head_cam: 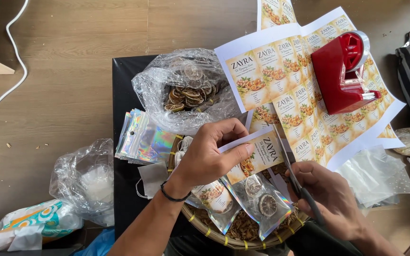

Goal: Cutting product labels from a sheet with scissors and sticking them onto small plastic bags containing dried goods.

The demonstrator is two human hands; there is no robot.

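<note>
While you work over the wooden floor [72, 57] that fills most of the frame, a black mat [124, 189] runs down the middle under everything else. On its upper right lies the big printed label sheet [281, 71], white-edged and covered in rows of small yellow labels. A clear plastic bag [186, 80] of dried citrus slices sits at the upper centre, just left of the sheet. A second crumpled clear bag [88, 182] lies on the floor at the lower left, with a patterned packet [32, 227] below it. A round woven basket [243, 237] shows at the bottom centre, mostly hidden under your hands, and filled shiny pouches [262, 204] with a dried slice inside rest in it. The red tape dispenser [345, 71] stands on the sheet at the upper right. A stack of empty shiny pouches [145, 140] lies at the centre left, touching the citrus bag.

Your left hand [212, 151], at the centre, pinches a cut label strip [262, 151] between thumb and fingers, holding it just above the basket. Your right hand [330, 194], at the lower right, is curled through the handles of the scissors [293, 173], and the blades stand at the right edge of that strip. Whether the blades are parted, you cannot tell from here.
</note>
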